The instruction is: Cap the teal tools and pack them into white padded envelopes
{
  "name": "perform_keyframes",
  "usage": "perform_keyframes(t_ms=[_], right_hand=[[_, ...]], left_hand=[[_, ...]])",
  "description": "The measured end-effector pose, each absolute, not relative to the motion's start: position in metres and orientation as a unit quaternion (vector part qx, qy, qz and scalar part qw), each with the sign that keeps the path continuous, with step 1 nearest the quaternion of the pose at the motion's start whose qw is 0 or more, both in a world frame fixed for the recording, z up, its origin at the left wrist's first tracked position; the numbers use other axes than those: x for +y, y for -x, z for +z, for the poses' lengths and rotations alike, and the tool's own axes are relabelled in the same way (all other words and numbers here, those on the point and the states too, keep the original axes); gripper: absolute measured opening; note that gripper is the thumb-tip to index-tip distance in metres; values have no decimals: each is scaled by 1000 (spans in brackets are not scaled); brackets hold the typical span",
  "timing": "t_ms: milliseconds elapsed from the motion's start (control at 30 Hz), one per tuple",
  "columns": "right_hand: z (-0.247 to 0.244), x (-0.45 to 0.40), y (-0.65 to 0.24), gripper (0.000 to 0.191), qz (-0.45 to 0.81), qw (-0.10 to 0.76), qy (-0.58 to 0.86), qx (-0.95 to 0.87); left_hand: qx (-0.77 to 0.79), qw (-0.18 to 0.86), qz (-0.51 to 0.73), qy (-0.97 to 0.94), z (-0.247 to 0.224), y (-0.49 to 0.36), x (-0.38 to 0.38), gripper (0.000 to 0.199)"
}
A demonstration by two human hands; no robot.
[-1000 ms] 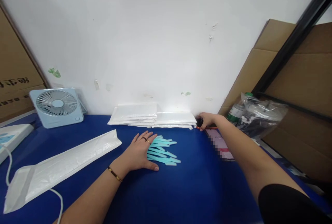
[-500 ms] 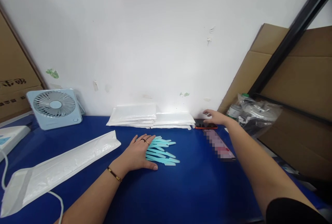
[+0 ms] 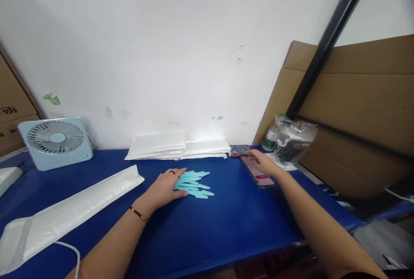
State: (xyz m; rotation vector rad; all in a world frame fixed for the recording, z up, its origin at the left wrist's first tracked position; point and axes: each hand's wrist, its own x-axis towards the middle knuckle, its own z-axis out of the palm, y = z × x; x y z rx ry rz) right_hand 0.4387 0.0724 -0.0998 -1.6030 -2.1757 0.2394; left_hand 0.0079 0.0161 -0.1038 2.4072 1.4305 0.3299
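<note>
Tabletop [image 3: 207, 236]: envelope stacks [image 3: 160, 144] at rear, against wall [image 3: 181, 54]; fan [image 3: 56, 141] left of them, single long envelope [image 3: 74, 208] in front. Tools [image 3: 194, 184] before stacks. Rear phone [image 3: 240, 150] just right of stacks; second phone [image 3: 258, 173] before it. Bottle [image 3: 270, 139] farther right, behind bag [image 3: 296, 141].

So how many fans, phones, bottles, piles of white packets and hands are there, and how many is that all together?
Fan: 1
Phones: 2
Bottle: 1
Piles of white packets: 2
Hands, left hand and right hand: 2
Total: 8
</note>
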Motion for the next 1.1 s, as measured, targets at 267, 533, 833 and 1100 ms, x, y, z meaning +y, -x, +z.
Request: perform_keyframes(t_ms=[267, 533, 833, 1100], right_hand=[[-72, 24, -342, 51, 138, 234, 454, -849], [-92, 17, -223, 54, 100, 60, 381, -917], [-97, 12, -205, 39, 21, 31, 401, -915], [-85, -3, -195, 33, -55, 39, 429, -901]], left_hand=[[476, 176, 132, -851, -108, -10, 19, 76], [446, 200, 153, -859, -110, -13, 20, 64], [485, 102, 67, -866, -97, -29, 3, 17], [507, -20, 62, -860, -93, -40, -2, 19]])
